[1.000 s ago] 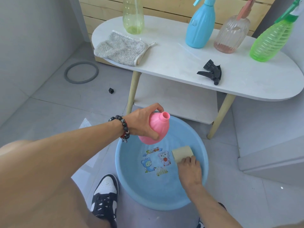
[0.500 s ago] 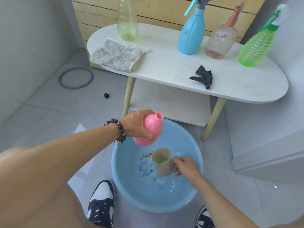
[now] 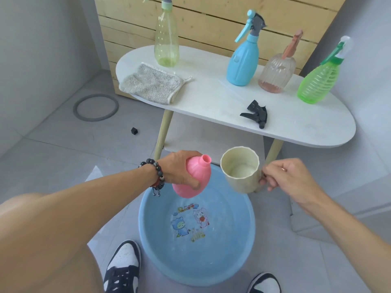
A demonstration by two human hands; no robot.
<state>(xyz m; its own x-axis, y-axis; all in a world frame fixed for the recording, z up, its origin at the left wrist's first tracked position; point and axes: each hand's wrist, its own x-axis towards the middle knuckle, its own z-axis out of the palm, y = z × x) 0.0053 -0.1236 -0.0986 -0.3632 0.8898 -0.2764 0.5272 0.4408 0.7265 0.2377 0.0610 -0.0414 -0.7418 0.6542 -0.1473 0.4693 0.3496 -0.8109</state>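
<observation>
Left hand (image 3: 179, 168) grips pink bottle (image 3: 193, 180); right hand (image 3: 289, 178) holds cup (image 3: 241, 172) by its handle; basin (image 3: 160, 250) print writing unreadable.

My left hand (image 3: 179, 168) holds the open bottle (image 3: 193, 178) over the far rim of the basin (image 3: 232, 254). My right hand (image 3: 292, 180) holds the cup (image 3: 241, 172) just right of it, close but not touching. The basin sits on the floor, my left shoe (image 3: 123, 267) and right shoe (image 3: 264, 282) at its near edge. Beyond stands the table (image 3: 211, 98). The cloth (image 3: 150, 83) is on its left end and the trigger head (image 3: 256, 114) near its front edge. Along its far side, left to right, are the first sprayer (image 3: 166, 39), second sprayer (image 3: 243, 62), third sprayer (image 3: 277, 75) and fourth sprayer (image 3: 315, 83). The ring (image 3: 95, 107) lies on the floor far left.
</observation>
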